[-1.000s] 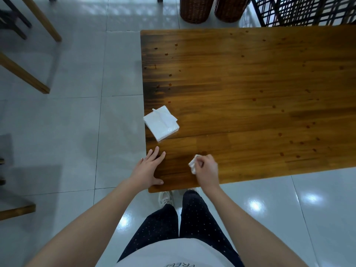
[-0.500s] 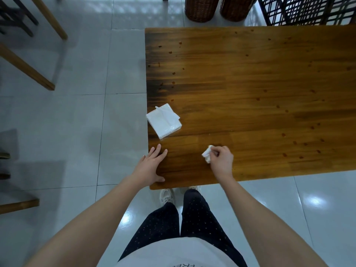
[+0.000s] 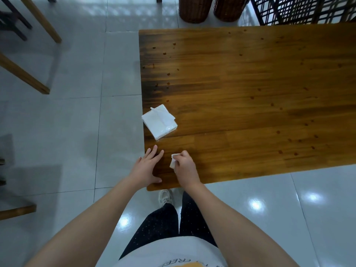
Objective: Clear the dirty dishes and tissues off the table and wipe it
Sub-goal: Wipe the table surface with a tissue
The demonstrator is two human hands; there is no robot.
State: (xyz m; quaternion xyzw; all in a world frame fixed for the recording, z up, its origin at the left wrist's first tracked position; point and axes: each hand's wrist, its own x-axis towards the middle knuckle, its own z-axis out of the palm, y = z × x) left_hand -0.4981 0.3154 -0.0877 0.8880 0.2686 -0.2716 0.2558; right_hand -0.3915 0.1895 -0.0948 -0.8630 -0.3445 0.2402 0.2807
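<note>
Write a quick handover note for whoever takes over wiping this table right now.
Left hand: open, flat on the table near its corner.
Right hand: pinches a wadded tissue near the front edge.
The tissue pack lies at the left edge.
Done: no dishes in view on the table.
Left: wipe the brown spots scattered across the top, then clear the tissue away.

Pale grey tiled floor, glossy, with thin dark grout lines and round glare spots near the lower edge. A brown wooden counter with visible grain fills the upper right. Beyond its far edge stand two dark wicker baskets side by side and, to their right, a black metal lattice. At left, slanting light wooden legs cast soft shadows on the tiles.
</note>
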